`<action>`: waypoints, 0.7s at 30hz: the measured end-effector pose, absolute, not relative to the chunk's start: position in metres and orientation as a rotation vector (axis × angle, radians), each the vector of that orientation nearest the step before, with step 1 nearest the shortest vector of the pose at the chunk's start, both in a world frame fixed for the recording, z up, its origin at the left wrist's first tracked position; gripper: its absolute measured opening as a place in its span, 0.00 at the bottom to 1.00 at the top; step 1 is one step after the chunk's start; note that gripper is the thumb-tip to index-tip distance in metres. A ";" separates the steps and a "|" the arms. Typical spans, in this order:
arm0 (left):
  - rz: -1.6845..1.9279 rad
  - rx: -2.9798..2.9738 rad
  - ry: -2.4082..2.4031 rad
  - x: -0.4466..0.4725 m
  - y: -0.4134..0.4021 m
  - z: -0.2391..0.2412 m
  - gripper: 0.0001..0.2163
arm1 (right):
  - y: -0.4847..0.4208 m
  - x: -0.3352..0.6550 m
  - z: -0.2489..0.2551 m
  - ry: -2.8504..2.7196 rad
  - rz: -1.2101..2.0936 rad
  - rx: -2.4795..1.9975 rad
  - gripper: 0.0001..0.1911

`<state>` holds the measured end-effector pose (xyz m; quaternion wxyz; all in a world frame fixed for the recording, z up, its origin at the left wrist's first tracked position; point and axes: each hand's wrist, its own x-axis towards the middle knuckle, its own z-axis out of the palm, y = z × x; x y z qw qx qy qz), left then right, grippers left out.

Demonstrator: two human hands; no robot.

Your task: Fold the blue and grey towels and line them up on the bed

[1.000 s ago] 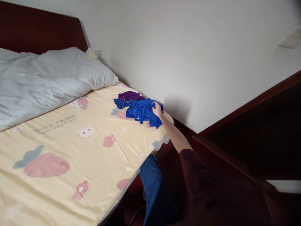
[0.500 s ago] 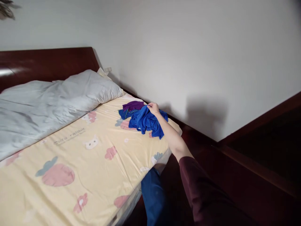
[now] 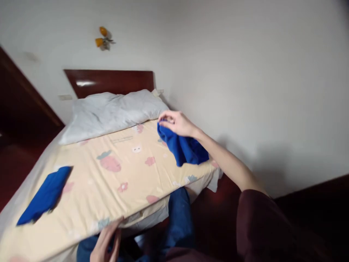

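My right hand (image 3: 177, 123) is stretched out over the far side of the bed and pinches the top edge of a bright blue cloth (image 3: 184, 147), which hangs from it and trails onto the yellow printed sheet (image 3: 122, 171). The purple garment seen before is hidden behind the blue cloth. My left hand (image 3: 107, 243) shows at the bottom edge by the mattress's near side, fingers stretched out, holding nothing. A second blue cloth (image 3: 45, 194) lies flat at the bed's near left corner.
A grey-white pillow and duvet (image 3: 114, 111) lie against a dark wooden headboard (image 3: 109, 80). A white wall runs along the bed's right side, with a small orange wall lamp (image 3: 103, 37) above. Dark red floor shows on both sides of the bed.
The view has pulled back and swung left, showing the whole bed. My right hand has lifted the blue cloth off the sheet. My left hand and a second blue cloth have come into view.
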<state>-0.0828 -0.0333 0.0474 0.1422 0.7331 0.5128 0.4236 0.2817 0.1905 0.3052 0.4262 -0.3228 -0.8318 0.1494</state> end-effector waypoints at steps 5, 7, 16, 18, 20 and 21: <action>1.316 1.958 1.311 -0.063 -0.038 0.104 0.25 | 0.070 0.195 0.248 -2.772 0.594 -0.578 0.11; 1.150 1.973 1.167 -0.053 -0.042 0.120 0.23 | 0.039 0.179 0.229 -2.912 0.597 -0.453 0.12; 0.628 1.827 1.186 -0.085 -0.090 0.078 0.16 | 0.016 0.183 0.190 -2.812 0.937 -0.675 0.14; 0.556 1.849 1.303 -0.106 -0.106 0.064 0.18 | 0.021 0.192 0.184 -2.753 1.024 -0.841 0.17; 0.505 1.829 1.442 -0.129 -0.124 0.054 0.20 | 0.027 0.202 0.178 -2.708 1.099 -1.002 0.19; 0.491 1.799 1.507 -0.140 -0.133 0.052 0.20 | 0.029 0.207 0.175 -2.702 1.141 -1.070 0.21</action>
